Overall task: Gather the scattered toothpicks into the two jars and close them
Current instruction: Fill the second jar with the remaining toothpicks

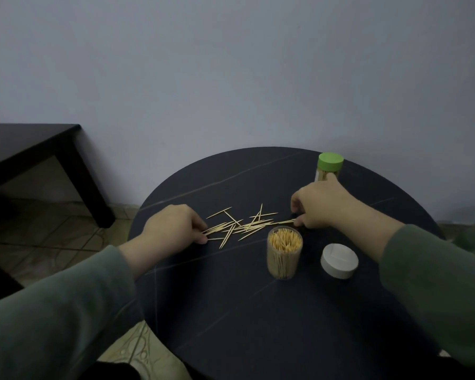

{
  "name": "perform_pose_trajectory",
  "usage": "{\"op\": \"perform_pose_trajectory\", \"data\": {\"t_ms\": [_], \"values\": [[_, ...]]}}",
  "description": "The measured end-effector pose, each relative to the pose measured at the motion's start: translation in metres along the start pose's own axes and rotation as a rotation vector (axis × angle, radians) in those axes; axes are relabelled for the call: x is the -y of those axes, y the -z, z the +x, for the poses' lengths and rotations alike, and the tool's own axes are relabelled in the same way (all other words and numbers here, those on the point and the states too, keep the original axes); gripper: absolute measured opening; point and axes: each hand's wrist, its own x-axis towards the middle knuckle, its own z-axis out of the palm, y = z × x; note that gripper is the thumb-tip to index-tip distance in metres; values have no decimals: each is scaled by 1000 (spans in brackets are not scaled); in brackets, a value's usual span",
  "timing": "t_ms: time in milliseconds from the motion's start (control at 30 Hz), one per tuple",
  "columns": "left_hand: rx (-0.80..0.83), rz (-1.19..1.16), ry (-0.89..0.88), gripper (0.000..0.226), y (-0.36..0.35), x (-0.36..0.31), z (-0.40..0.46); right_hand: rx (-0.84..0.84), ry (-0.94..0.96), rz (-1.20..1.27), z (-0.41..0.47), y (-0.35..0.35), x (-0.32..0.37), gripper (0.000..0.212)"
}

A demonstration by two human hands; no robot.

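Several loose toothpicks (244, 225) lie in a scattered pile on the round black table (258, 311). My left hand (173, 227) rests at the pile's left end, its curled fingers and thumb touching the toothpick tips there. My right hand (320, 205) sits at the pile's right end, fingers curled down onto the table by the tips. An open clear jar (284, 253) full of toothpicks stands upright just in front of the pile. Its white lid (339, 260) lies on the table to the right. A second jar with a green lid (330, 165) on it stands behind my right hand.
A dark low table (33, 154) stands at the left by the pale wall. Tiled floor (55, 231) shows between it and the round table. The round table's far edge meets the wall.
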Motion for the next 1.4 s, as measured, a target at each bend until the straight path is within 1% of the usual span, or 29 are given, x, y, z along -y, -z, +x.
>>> {"op": "perform_pose_trajectory", "data": {"t_ms": [67,133,267,400,500,567,667,733,800,867,933,1000,1100,1200,1267,1400], "values": [[-29,-62,6,28,-3,-1,2,34,-16,-56,-1,2,-3,27],[-55,-106,7,23,-6,-3,4,42,-20,-56,1,1,-2,23],[-87,-141,-12,15,-11,-11,7,-9,4,-5,5,-2,4,15],[-115,-138,-27,11,-15,-20,9,-71,70,66,8,-5,12,16],[-103,-127,-43,12,-17,-25,11,-125,118,150,10,-9,20,16],[-125,-117,-52,18,-17,-26,13,-172,137,192,12,-10,23,18],[-193,-75,-60,32,-16,-20,18,-249,154,195,16,-13,25,30],[-171,-24,-55,42,-17,-15,21,-275,191,177,20,-15,26,41],[-126,14,-53,44,-20,-11,24,-282,270,123,24,-16,29,50],[-96,12,-68,44,-23,-10,26,-253,339,49,29,-14,34,60],[-80,5,-105,44,-24,-14,28,-199,361,-9,32,-12,40,66],[-57,-4,-158,44,-24,-18,28,-165,353,-46,35,-10,44,66],[-5,10,-261,47,-22,-24,26,-149,326,-39,35,-12,41,60],[30,69,-330,58,-19,-28,25,-199,306,34,29,-18,30,45],[43,108,-355,60,-16,-29,24,-199,283,88,25,-21,23,45],[26,108,-393,37,-9,-27,23,-182,261,125,19,-24,16,54]]}}
